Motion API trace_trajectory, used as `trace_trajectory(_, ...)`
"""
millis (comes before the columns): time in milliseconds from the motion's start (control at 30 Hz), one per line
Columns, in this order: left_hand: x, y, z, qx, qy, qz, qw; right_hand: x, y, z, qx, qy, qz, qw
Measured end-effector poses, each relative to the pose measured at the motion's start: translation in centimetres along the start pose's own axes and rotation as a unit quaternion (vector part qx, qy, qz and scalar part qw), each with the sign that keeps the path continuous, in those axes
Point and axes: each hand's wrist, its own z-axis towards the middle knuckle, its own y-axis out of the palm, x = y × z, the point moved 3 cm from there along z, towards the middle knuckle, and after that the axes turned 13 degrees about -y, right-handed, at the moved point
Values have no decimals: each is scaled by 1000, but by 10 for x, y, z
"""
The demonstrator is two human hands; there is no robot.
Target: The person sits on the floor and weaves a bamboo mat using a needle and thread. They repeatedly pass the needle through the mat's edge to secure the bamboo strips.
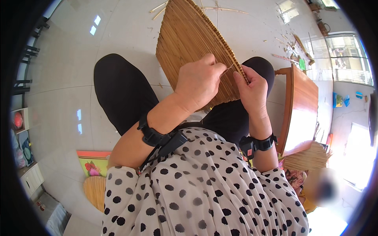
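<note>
A flat, stiff panel of brown straw stalks (185, 41) with a bound, ridged edge stands tilted between my knees. My right hand (252, 92) grips its right edge near the lower corner, the thumb on the near face and the fingers behind, partly hidden. Over the panel's lower part, my left hand (197, 82) is closed in a pinch beside that edge. A thin thread (227, 70) runs from its fingertips toward the bound rim. Whether a needle is in the pinch, I cannot tell.
A wooden table (301, 108) stands close on my right. Loose straw (226, 10) and scraps (290, 53) litter the tiled floor. Rounded straw pieces lie at lower left (94, 192) and right (307, 159). Another person (311, 185) is at the lower right; shelves (23, 137) stand left.
</note>
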Motion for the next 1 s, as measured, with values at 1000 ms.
trace_trajectory(1000,1,-3,2,-5,4,16,1000,-6,-1,-1,-31,19,-17,999)
